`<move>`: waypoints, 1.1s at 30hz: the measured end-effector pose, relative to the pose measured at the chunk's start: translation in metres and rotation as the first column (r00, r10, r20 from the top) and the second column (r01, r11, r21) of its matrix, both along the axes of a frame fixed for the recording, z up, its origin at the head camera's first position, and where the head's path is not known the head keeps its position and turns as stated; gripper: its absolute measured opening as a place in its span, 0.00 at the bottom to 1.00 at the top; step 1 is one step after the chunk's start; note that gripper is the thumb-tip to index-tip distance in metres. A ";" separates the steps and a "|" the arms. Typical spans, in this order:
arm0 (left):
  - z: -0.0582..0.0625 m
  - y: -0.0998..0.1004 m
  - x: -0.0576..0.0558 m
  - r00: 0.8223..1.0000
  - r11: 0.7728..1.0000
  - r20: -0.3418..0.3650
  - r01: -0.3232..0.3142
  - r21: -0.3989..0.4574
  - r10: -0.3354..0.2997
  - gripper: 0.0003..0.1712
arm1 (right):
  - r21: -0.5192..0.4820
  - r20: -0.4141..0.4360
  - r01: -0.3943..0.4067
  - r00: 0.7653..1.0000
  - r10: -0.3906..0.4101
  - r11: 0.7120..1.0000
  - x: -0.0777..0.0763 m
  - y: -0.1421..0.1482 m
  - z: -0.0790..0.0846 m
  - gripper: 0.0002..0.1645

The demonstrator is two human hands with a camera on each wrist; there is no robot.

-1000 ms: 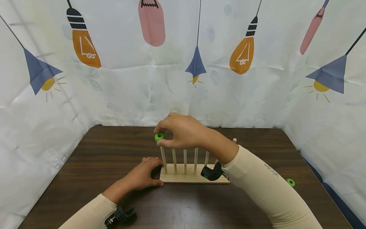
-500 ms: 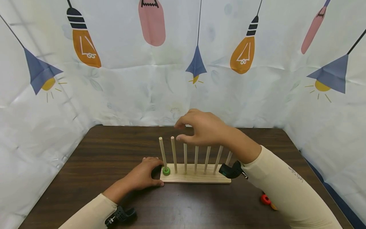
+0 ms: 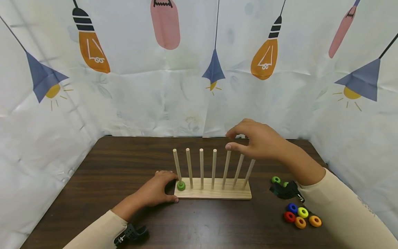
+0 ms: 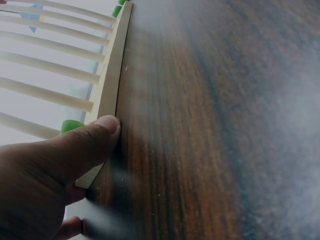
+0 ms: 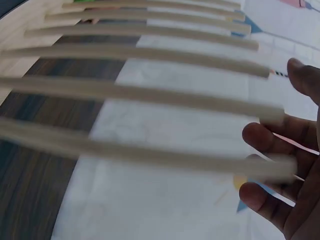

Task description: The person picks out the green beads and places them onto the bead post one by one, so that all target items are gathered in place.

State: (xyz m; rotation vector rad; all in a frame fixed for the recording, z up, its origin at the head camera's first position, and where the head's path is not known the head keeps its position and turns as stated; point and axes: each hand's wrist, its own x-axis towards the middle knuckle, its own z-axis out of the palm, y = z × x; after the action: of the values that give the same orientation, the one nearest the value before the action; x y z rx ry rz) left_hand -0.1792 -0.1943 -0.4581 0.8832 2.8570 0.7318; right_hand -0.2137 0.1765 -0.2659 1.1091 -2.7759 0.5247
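Observation:
A pale wooden peg stand [image 3: 214,193] with several upright pegs sits mid-table. My left hand [image 3: 160,188] grips its left end; the left wrist view shows the thumb [image 4: 97,137] against the front edge, with other fingers partly hidden behind. One green ring [image 3: 181,186] lies at the foot of the leftmost peg. My right hand [image 3: 258,140] is in the air by the tops of the right-hand pegs, holding nothing. Its fingers are apart and loosely bent in the right wrist view, where the pegs [image 5: 150,97] pass in front of the palm.
Right of the stand lie loose rings: a blue one [image 3: 292,208], a yellow one [image 3: 303,212], a red one [image 3: 289,217] and orange ones [image 3: 315,221]. Farther back, green rings [image 3: 275,180] lie partly behind the wrist camera [image 3: 286,190]. A printed curtain [image 3: 140,103] surrounds the dark table [image 3: 124,155].
My right hand has let go of the green ring, which dropped down the leftmost peg. That hand has since moved right, uncovering loose rings. The left hand has stayed put.

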 end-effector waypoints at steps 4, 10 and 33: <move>0.000 -0.001 0.000 1.000 1.000 0.002 0.002 -0.002 -0.002 0.37 | -0.005 0.000 0.051 0.999 -0.051 0.999 0.003 0.020 -0.003 0.21; 0.000 -0.001 0.001 1.000 1.000 0.003 0.003 -0.003 -0.003 0.37 | -0.053 -0.027 0.064 0.998 -0.065 0.997 0.010 0.049 -0.010 0.15; 0.002 -0.001 0.003 1.000 1.000 0.012 0.001 -0.005 -0.001 0.37 | -0.003 0.023 0.287 0.958 -0.286 0.958 0.025 0.112 -0.061 0.22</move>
State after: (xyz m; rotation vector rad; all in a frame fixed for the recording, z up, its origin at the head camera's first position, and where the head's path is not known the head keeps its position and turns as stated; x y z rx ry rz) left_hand -0.1758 -0.1948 -0.4559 0.8760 2.8469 0.7267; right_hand -0.1888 0.2881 -0.3272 0.6827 -2.8805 0.5119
